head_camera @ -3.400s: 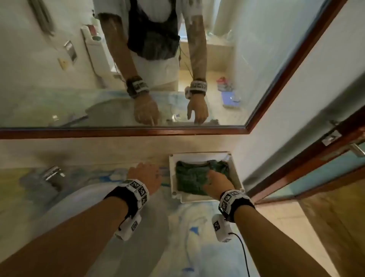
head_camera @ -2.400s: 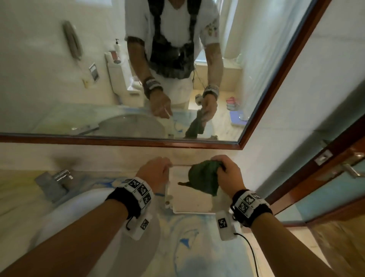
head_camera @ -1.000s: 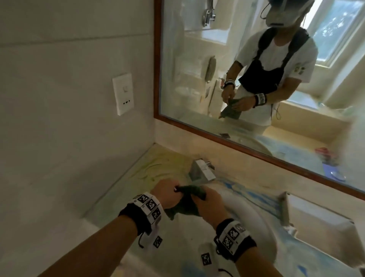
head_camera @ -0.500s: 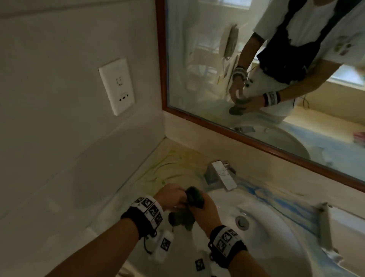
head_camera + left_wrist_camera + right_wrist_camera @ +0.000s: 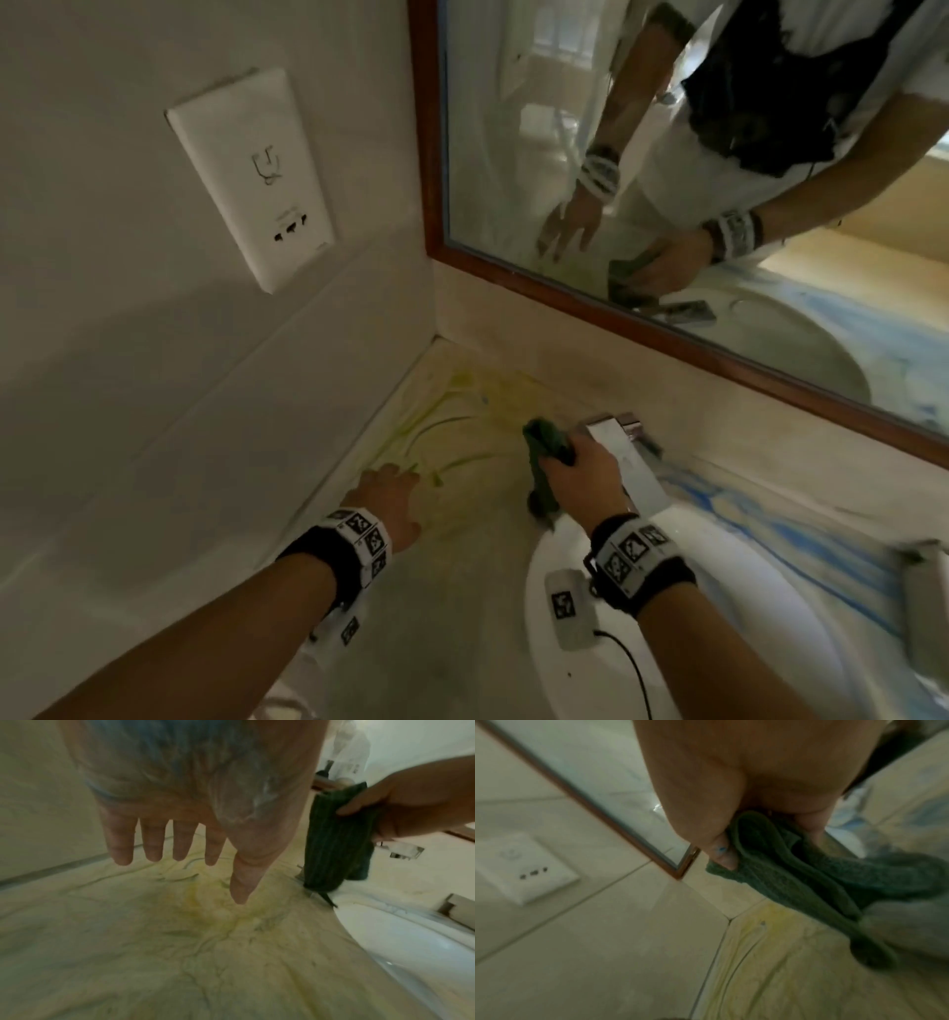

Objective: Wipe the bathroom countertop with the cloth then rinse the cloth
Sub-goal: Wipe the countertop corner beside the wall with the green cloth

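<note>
My right hand (image 5: 575, 465) grips a folded dark green cloth (image 5: 543, 462) just left of the chrome tap (image 5: 624, 452), above the sink's rim. The cloth (image 5: 334, 845) hangs down from that hand in the left wrist view, and the thumb and fingers pinch the cloth (image 5: 795, 866) in the right wrist view. My left hand (image 5: 390, 493) is spread open, fingers straight, low over the marbled countertop (image 5: 462, 452) with yellow-green streaks near the corner. The left hand (image 5: 180, 845) holds nothing above the countertop (image 5: 192, 943).
The white sink basin (image 5: 642, 642) lies at the lower right. A wood-framed mirror (image 5: 667, 180) runs along the back wall, and a white wall socket plate (image 5: 251, 174) sits on the left wall. A white tray's (image 5: 924, 580) edge shows at far right.
My left hand has let go of the cloth and moved left, spreading over the countertop. My right hand alone now holds the cloth, moved toward the tap. The view has tilted down toward the corner.
</note>
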`<state>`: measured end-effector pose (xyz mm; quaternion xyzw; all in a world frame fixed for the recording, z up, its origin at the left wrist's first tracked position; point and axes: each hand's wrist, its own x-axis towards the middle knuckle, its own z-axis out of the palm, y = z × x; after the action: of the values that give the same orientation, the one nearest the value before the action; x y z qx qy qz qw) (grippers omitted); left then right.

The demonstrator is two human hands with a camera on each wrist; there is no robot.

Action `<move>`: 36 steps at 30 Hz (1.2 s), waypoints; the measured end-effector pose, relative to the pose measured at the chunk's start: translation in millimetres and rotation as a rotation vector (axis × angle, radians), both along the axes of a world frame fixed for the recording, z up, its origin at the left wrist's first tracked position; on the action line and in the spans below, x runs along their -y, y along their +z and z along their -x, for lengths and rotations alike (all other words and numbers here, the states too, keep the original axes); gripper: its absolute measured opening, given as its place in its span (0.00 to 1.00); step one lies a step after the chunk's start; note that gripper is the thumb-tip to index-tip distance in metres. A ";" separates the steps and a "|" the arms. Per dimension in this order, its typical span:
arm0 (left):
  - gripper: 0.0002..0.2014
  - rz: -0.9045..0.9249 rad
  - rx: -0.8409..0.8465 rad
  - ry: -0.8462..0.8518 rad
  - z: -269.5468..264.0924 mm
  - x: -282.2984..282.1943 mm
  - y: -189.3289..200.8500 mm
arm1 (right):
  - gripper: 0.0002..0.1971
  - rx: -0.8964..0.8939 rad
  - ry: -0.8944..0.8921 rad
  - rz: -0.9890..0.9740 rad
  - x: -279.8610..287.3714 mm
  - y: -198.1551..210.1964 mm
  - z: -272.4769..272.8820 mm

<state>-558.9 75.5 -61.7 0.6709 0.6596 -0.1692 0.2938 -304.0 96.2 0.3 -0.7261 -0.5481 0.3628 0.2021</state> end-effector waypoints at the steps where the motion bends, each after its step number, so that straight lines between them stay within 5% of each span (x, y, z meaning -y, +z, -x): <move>1: 0.43 0.015 -0.024 -0.027 3.1 -6.8 -6.0 | 0.04 0.050 0.045 -0.037 -9.4 -4.4 7.4; 5: 0.48 0.002 -0.068 -0.132 7.7 -28.7 -18.7 | 0.19 0.332 0.332 -0.148 -30.3 -41.3 38.9; 9: 0.52 -0.001 -0.079 -0.191 13.7 -45.9 -34.1 | 0.23 0.498 0.561 -0.012 -14.6 -88.6 57.0; 19: 0.54 0.076 -0.054 -0.205 22.7 -45.9 -46.1 | 0.28 0.521 0.555 0.113 19.1 -118.0 53.3; 25: 0.54 0.103 -0.054 -0.215 24.2 -46.5 -46.9 | 0.32 0.665 0.648 0.072 -3.1 -118.6 48.9; 29: 0.54 0.120 -0.060 -0.216 24.7 -48.6 -51.1 | 0.40 0.587 0.632 0.152 -32.7 -116.4 48.6; 36: 0.53 0.136 -0.077 -0.216 20.8 -47.4 -44.7 | 0.28 0.460 0.583 0.132 -36.3 -110.8 47.5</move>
<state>-579.8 122.9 -106.4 0.7095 0.5814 -0.2697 0.2931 -351.5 132.5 -110.4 -0.6134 -0.7384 0.2669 -0.0854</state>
